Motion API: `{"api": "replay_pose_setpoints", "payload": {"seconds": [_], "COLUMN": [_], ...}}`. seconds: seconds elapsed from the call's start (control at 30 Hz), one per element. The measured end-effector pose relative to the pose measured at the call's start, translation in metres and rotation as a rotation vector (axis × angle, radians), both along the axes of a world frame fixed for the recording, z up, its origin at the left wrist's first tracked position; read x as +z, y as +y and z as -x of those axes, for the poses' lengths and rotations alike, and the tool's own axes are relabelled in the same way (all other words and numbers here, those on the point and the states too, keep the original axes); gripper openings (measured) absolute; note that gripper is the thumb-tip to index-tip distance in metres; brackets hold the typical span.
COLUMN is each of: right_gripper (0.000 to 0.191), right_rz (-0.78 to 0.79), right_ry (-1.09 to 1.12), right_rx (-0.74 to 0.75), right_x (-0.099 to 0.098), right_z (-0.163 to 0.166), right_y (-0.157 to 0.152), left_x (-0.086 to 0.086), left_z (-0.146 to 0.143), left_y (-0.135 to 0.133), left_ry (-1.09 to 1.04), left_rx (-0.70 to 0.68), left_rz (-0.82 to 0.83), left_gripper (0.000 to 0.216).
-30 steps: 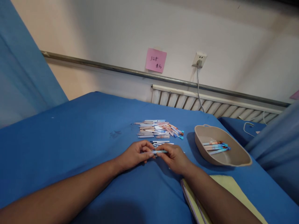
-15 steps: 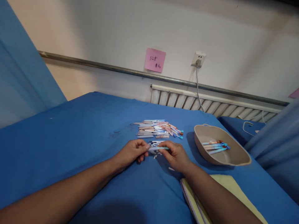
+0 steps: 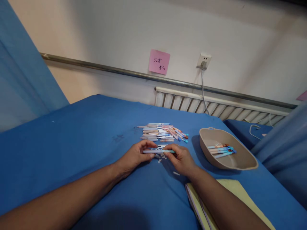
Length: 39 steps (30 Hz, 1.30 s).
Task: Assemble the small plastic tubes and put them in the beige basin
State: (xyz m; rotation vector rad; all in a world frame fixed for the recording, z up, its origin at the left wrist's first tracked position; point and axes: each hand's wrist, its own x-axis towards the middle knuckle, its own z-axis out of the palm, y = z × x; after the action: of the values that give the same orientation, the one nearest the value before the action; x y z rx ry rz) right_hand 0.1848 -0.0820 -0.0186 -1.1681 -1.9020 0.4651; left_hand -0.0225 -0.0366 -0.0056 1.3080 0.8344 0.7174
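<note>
Both hands hold one light blue pen (image 3: 157, 151) level above the blue cloth. My left hand (image 3: 135, 156) pinches its left end between thumb and fingers. My right hand (image 3: 181, 158) pinches its right end, fingers curled. Just beyond the hands lies a pile of pens and pen parts (image 3: 163, 132), with a few thin white refills (image 3: 161, 145) at its near edge. Small white bits (image 3: 176, 173) lie on the cloth beside my right hand.
A beige oval tray (image 3: 240, 164) at the right holds several assembled pens (image 3: 222, 150). A yellow notebook (image 3: 236, 188) lies under my right forearm. The blue-covered table (image 3: 72, 143) runs back to a wall with a radiator, a socket and a pink note (image 3: 159, 61).
The pen has been drawn out longer between my hands; my left hand has opened its grip to pinch the left end, and both hands have lifted slightly toward the pile.
</note>
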Motion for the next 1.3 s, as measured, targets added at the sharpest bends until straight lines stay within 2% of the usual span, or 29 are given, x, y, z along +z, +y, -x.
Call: {"api": "replay_pose_setpoints", "payload": {"seconds": [0.13, 0.27, 0.37, 0.5, 0.63, 0.7, 0.8, 0.87, 1.0, 1.1, 1.2, 1.3], "right_gripper": [0.013, 0.014, 0.014, 0.014, 0.012, 0.012, 0.019, 0.027, 0.029, 0.026, 0.022, 0.017], "right_rz": [-0.018, -0.031, -0.027, -0.033, -0.003, 0.037, 0.102, 0.125, 0.171, 0.188, 0.211, 0.265], "right_ry": [-0.02, -0.038, -0.034, -0.041, -0.054, -0.055, -0.019, 0.056, 0.229, 0.275, 0.234, 0.134], "right_rx": [0.011, 0.029, 0.02, 0.039, 0.053, 0.082, 0.153, 0.121, -0.143, -0.274, -0.317, -0.27], "right_x": [-0.001, 0.0, 0.001, 0.0, 0.003, 0.006, 0.01, 0.011, 0.006, 0.0, -0.005, -0.009], "right_z": [-0.001, 0.0, 0.0, -0.001, 0.0, 0.003, 0.005, 0.003, -0.016, -0.033, -0.042, -0.042], "right_y": [0.0, -0.001, -0.001, -0.001, -0.002, -0.004, -0.007, -0.006, 0.008, 0.021, 0.028, 0.027], "left_x": [-0.001, -0.004, -0.005, -0.006, -0.002, 0.001, 0.005, 0.006, 0.005, 0.003, 0.003, 0.004], "left_z": [-0.001, 0.0, 0.001, 0.0, -0.001, -0.001, -0.002, -0.002, 0.0, 0.002, 0.003, 0.003], "left_y": [0.001, 0.002, 0.001, 0.002, 0.003, 0.0, -0.007, -0.01, -0.003, 0.007, 0.013, 0.014], "left_ry": [0.085, 0.048, -0.006, 0.095, 0.142, 0.161, 0.195, 0.21, 0.135, 0.047, -0.022, -0.041], "left_rx": [-0.041, -0.025, -0.021, -0.092, -0.095, -0.139, -0.282, -0.337, -0.243, -0.147, -0.064, -0.027], "left_rz": [0.095, -0.01, -0.009, 0.054, -0.046, -0.092, -0.098, -0.075, -0.019, 0.016, 0.059, 0.091], "left_gripper": [0.033, 0.03, 0.042, 0.034, 0.03, 0.03, 0.029, 0.028, 0.027, 0.026, 0.024, 0.027]}}
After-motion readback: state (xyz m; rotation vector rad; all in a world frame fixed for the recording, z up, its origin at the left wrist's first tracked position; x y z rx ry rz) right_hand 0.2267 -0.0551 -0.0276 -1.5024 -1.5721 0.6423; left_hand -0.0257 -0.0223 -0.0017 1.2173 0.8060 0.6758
